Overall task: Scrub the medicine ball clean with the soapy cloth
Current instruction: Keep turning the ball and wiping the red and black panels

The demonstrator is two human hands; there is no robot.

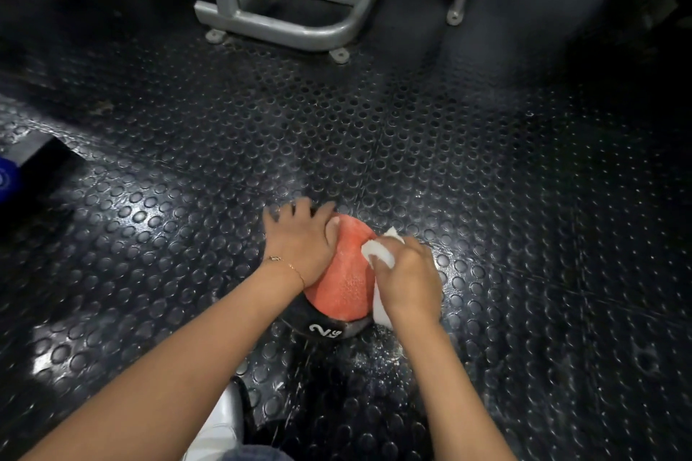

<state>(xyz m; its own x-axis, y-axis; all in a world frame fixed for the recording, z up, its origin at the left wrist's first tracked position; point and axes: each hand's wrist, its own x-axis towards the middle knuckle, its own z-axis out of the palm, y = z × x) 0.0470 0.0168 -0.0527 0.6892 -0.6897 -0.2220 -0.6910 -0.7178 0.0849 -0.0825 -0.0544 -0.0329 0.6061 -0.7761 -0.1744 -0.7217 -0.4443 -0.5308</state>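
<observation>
A red and black medicine ball [346,275] marked "2 kg" sits on the studded black rubber floor. My left hand [301,238] lies spread over the ball's left upper side, fingers straight, steadying it. My right hand [408,279] grips a white cloth [380,254] and presses it against the ball's right side; part of the cloth hangs down below the hand. The red panel looks wet and speckled.
A grey metal machine frame [299,26] stands bolted to the floor straight ahead. A dark block and a blue object [7,180] lie at the left edge. My white shoe [221,427] is below the ball. Wet streaks shine on the floor around the ball.
</observation>
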